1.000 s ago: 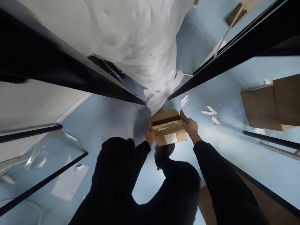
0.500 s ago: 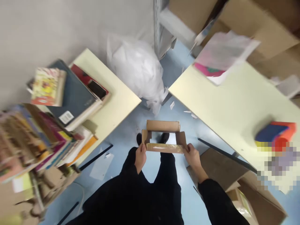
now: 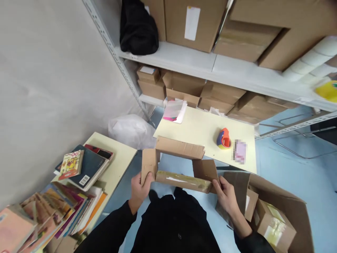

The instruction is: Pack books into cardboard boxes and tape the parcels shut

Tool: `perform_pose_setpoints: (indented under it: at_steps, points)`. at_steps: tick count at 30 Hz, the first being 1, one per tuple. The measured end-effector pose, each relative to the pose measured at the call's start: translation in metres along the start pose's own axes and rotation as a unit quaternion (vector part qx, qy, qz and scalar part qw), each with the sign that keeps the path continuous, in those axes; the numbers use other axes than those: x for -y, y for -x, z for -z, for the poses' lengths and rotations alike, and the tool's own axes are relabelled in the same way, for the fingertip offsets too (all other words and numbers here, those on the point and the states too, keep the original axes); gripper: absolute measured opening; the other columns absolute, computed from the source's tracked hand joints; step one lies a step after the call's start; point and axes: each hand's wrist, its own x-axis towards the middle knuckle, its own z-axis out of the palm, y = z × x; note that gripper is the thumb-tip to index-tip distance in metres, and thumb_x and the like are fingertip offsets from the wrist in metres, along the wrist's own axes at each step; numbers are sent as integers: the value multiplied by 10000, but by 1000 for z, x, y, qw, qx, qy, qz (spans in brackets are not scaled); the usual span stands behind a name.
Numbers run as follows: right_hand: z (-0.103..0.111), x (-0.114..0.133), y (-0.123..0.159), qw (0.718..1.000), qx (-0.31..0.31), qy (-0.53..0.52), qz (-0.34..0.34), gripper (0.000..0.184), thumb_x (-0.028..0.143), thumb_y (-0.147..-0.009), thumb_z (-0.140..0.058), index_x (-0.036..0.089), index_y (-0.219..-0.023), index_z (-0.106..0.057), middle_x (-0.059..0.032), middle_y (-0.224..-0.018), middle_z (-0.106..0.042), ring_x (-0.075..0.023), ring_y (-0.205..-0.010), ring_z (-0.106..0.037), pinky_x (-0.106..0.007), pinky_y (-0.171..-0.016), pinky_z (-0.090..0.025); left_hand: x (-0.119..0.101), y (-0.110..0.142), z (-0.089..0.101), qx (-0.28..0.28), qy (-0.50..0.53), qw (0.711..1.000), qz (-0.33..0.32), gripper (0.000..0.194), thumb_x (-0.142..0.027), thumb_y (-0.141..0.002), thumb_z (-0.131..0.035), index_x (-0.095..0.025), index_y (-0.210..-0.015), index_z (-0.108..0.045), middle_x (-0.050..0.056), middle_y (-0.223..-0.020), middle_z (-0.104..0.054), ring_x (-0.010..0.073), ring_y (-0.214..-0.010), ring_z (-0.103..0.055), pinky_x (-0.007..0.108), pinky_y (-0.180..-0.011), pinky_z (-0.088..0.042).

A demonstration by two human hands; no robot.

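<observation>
Between my hands is a small brown cardboard box point(image 3: 181, 181), with its flaps standing out and the floor visible through its middle. Shiny tape runs along its near side. My left hand point(image 3: 140, 188) pinches the box's left flap, thumb on top. On the other side, my right hand point(image 3: 225, 193) grips the right flap near its lower corner. The box is held in the air in front of my body, above the blue floor.
On the left, a table point(image 3: 123, 153) bears stacked books point(image 3: 89, 168). Ahead, another table point(image 3: 197, 126) carries papers point(image 3: 175, 110) and an orange-and-blue holder point(image 3: 223, 138). Metal shelves point(image 3: 184, 58) with cartons stand behind. A large open carton point(image 3: 279, 193) holding smaller boxes is at right.
My view has tilted up and turned right, bringing the shelves into sight. The cardboard box is raised closer to me, and its flaps spread wider. Both hands keep hold of it.
</observation>
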Motion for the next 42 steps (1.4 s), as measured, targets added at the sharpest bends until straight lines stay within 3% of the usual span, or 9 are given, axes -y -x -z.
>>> perform_pose_setpoints:
  at_steps: [5,9,17,23,28,33,37,42]
  points:
    - [28,1,-27,990,-128,-53,-1,392,531,-867,-476,224,-650,-364,56,-580,-344,-113,-564,-325,-233,-503,-301,-41,-39,-34,65,11,996,-56,228,-388,-769,-597,-165,-725,-616,15,-607,-637,159,-555,-579,243,-544,-454]
    - [39,2,-60,982,-181,-57,8,430,577,-847,-472,230,-632,-339,62,-563,-333,-116,-556,-328,-245,-516,-302,-60,-71,-61,104,47,992,-45,264,-397,-744,-623,-151,-835,-655,42,-736,-703,195,-680,-647,271,-622,-503]
    - [42,-5,-123,976,-180,-118,-33,409,589,-816,-489,203,-683,-462,10,-633,-494,-144,-612,-444,-256,-531,-390,-65,-145,-106,223,161,961,-14,475,-393,-593,-775,-139,-977,-658,77,-908,-723,230,-808,-676,354,-730,-562]
    - [42,3,-161,964,-156,-191,-95,439,583,-793,-523,171,-926,-595,-91,-904,-634,-209,-739,-595,-293,-502,-510,-67,-199,-131,266,164,949,-51,525,-340,-613,-768,-123,-1069,-626,107,-1024,-704,241,-907,-673,379,-814,-552]
    - [47,17,-186,966,-179,-150,-107,418,558,-774,-562,174,-928,-620,-102,-954,-647,-238,-803,-617,-330,-515,-564,-73,-238,-146,315,165,932,-64,501,-304,-641,-746,-122,-1088,-611,107,-1016,-699,230,-886,-669,359,-753,-578]
    - [46,25,-202,964,-201,-126,-120,424,496,-779,-568,150,-1019,-621,-98,-877,-673,-231,-744,-623,-343,-556,-562,-72,-260,-160,344,164,922,-70,603,-313,-646,-758,-133,-1188,-563,123,-1077,-673,224,-902,-654,326,-667,-599]
    - [48,27,-206,975,-188,-69,-98,444,376,-755,-574,141,-1131,-602,-104,-975,-687,-245,-836,-640,-369,-689,-549,-72,-268,-168,365,151,915,-79,607,-307,-679,-730,-133,-1224,-528,139,-1094,-646,229,-923,-637,303,-610,-593]
    - [57,24,-211,987,-152,-22,-45,481,324,-748,-560,157,-1199,-583,-99,-1065,-676,-235,-894,-633,-378,-791,-516,-80,-275,-165,376,139,910,-105,610,-355,-668,-746,-152,-1203,-532,147,-1186,-587,252,-1034,-609,335,-719,-584]
